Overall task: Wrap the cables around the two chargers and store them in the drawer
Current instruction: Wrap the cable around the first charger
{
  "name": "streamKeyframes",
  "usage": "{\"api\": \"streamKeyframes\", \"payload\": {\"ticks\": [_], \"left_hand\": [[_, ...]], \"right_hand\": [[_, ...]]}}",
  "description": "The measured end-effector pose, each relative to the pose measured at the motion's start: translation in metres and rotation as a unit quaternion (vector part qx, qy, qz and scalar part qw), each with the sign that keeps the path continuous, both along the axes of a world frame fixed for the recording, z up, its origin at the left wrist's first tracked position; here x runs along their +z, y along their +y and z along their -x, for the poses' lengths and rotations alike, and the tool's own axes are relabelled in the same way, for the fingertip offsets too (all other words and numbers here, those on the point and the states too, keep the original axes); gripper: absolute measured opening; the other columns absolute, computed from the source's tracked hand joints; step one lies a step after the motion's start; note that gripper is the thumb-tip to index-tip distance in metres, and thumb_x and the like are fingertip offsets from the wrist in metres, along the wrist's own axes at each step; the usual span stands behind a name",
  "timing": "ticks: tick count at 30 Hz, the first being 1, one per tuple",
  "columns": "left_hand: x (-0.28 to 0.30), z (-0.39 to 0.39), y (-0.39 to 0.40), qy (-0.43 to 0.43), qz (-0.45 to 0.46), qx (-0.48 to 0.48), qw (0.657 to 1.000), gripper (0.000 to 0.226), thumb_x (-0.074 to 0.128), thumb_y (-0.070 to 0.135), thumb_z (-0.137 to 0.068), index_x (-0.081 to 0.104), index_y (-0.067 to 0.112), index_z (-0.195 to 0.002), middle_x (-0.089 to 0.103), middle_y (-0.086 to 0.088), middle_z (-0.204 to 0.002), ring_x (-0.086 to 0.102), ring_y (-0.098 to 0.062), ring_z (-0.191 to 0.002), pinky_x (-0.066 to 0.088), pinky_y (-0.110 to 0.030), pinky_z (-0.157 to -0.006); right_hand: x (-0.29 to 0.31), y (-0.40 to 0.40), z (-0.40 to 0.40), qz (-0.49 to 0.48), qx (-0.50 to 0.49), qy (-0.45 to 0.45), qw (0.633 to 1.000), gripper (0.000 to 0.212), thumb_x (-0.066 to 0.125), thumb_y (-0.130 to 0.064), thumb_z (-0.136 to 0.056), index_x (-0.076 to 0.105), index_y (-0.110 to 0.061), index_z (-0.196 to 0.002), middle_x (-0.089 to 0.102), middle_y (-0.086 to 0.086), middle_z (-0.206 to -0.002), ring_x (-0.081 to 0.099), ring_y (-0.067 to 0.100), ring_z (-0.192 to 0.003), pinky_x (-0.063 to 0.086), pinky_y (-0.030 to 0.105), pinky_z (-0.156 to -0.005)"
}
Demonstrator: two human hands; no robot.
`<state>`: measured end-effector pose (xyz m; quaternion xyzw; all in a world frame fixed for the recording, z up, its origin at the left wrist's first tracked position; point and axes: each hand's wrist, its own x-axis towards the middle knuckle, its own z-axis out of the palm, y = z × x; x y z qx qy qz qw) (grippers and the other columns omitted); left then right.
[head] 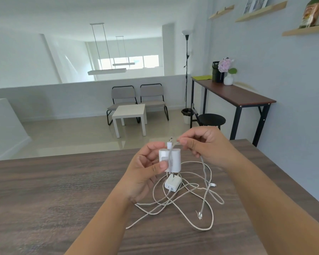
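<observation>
Two forearms: cut off by the lower edge, reaching over the wooden table [44, 190].
Loose cables [206, 197]: tangled on the table just nearer than the held charger; which cable joins which plug is hard to follow.
Second charger [171, 184]: lying on the table directly under the held charger, amid the tangle.
Left hand [145, 168]: grips the held charger [170, 160] above the table; its prongs are partly hidden.
Right hand [203, 144]: just right of the held charger, pinches a cable running over it.
Drawer: not visible.
</observation>
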<state>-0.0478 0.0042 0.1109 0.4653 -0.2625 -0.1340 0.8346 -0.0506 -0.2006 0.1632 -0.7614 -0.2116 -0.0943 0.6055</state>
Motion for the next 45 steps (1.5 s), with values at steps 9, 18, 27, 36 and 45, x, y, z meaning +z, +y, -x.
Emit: {"api": "streamKeyframes", "payload": {"ticks": [9, 18, 27, 36, 45], "left_hand": [[0.002, 0.001, -0.017, 0.056, 0.111, 0.122, 0.985, 0.049, 0.082, 0.000, -0.066, 0.062, 0.014, -0.109, 0.066, -0.010, -0.101, 0.070, -0.016, -0.084, 0.059, -0.025, -0.068], [-0.007, -0.002, -0.015, 0.000, -0.036, 0.278, 0.960, 0.039, 0.077, 0.006, -0.067, 0.064, 0.011, -0.103, 0.069, -0.001, -0.094, 0.067, -0.011, -0.080, 0.055, -0.023, -0.071], [-0.014, 0.001, -0.003, -0.057, -0.164, 0.303, 0.937, 0.034, 0.081, 0.014, -0.071, 0.070, 0.024, -0.103, 0.076, -0.002, -0.096, 0.072, -0.022, -0.089, 0.056, -0.030, -0.076], [0.014, -0.004, 0.009, -0.148, -0.215, 0.358, 0.896, 0.035, 0.078, 0.009, -0.080, 0.070, 0.028, -0.108, 0.071, -0.002, -0.110, 0.069, -0.014, -0.096, 0.059, -0.033, -0.081], [0.021, -0.039, 0.014, -0.415, -0.323, 0.468, 0.711, 0.031, 0.068, 0.005, -0.088, 0.070, 0.027, -0.110, 0.052, 0.005, -0.122, 0.055, -0.004, -0.103, 0.047, -0.019, -0.091]], "right_hand": [[-0.055, 0.047, 0.016, -0.068, -0.114, 0.064, 0.989, 0.020, 0.058, -0.019, -0.094, 0.074, -0.029, -0.101, 0.061, -0.003, -0.060, 0.047, 0.006, -0.048, 0.038, 0.023, -0.050], [-0.055, 0.035, 0.030, 0.240, -0.140, -0.053, 0.959, 0.013, 0.059, -0.024, -0.092, 0.071, -0.021, -0.090, 0.059, -0.010, -0.063, 0.052, 0.003, -0.060, 0.037, 0.012, -0.060], [-0.018, 0.016, 0.038, 0.313, -0.068, -0.021, 0.947, 0.012, 0.064, -0.030, -0.087, 0.070, -0.026, -0.077, 0.051, -0.013, -0.051, 0.047, 0.001, -0.051, 0.036, 0.011, -0.054], [0.053, -0.003, 0.045, 0.378, -0.002, 0.058, 0.924, 0.011, 0.065, -0.035, -0.088, 0.068, -0.029, -0.079, 0.049, -0.013, -0.046, 0.045, 0.000, -0.041, 0.040, 0.015, -0.049], [0.083, -0.039, 0.040, 0.371, -0.035, 0.041, 0.927, 0.008, 0.070, -0.025, -0.085, 0.069, -0.023, -0.078, 0.057, -0.004, -0.053, 0.051, 0.004, -0.046, 0.038, 0.014, -0.050]]}}
